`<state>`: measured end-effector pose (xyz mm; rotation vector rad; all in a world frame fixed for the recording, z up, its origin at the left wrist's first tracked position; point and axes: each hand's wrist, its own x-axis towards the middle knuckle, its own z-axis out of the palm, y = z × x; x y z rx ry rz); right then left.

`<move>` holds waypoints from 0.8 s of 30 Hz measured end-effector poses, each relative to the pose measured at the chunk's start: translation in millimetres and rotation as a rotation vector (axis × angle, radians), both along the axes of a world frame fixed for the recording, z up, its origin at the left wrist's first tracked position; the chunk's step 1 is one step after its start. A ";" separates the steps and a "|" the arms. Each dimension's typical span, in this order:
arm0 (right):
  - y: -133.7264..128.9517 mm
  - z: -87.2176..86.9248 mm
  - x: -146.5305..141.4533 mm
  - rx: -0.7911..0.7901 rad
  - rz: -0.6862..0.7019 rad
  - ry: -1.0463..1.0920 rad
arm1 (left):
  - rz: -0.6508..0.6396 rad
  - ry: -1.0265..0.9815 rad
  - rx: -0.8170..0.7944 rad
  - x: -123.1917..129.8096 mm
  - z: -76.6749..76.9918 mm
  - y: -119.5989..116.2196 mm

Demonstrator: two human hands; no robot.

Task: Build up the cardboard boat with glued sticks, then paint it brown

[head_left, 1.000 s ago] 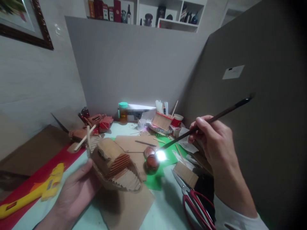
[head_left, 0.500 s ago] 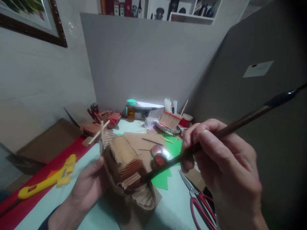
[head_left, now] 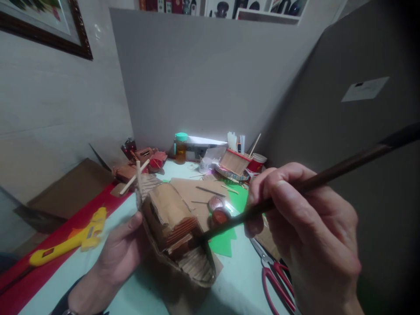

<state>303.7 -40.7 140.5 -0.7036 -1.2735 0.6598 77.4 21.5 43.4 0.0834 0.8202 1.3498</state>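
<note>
A cardboard model boat [head_left: 169, 205] with a curved cabin roof and crossed sticks at one end is gripped from the left side by my left hand [head_left: 123, 249], thumb on its rim. My right hand [head_left: 305, 223] pinches a dark-handled paintbrush [head_left: 341, 170] between thumb and fingers. The brush tip reaches inside the hull, at the ridged step below the cabin, where reddish-brown paint shows. Just beyond the boat stands a small pot of reddish-brown paint [head_left: 220, 216], with a round lid [head_left: 215, 203] beside it.
Red-handled scissors [head_left: 274, 280] lie at the right, partly behind my right hand. A yellow glue gun [head_left: 68, 245] rests on red cloth at the left. Behind are green sheets [head_left: 223, 243], painted cardboard pieces [head_left: 141, 162], a teal-capped jar [head_left: 180, 151] and a red cup [head_left: 257, 162].
Reddish-brown paint now covers more of the pale ridged step. The brush has shifted slightly inside the hull; my left hand keeps its hold on the boat.
</note>
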 end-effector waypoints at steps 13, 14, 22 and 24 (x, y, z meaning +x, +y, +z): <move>4.8 -6.4 2.4 -0.016 0.092 -0.131 | -0.266 -0.180 0.383 -12.5 -18.2 6.7; 4.8 -6.3 2.8 -0.009 0.085 -0.156 | -0.285 -0.191 0.416 -12.0 -18.3 7.0; 3.7 -3.1 6.3 0.099 -0.048 -0.325 | -0.337 -0.227 0.529 -7.5 -11.6 5.7; 3.8 -2.9 6.8 0.125 -0.078 -0.337 | -0.329 -0.232 0.528 -7.1 -11.6 5.7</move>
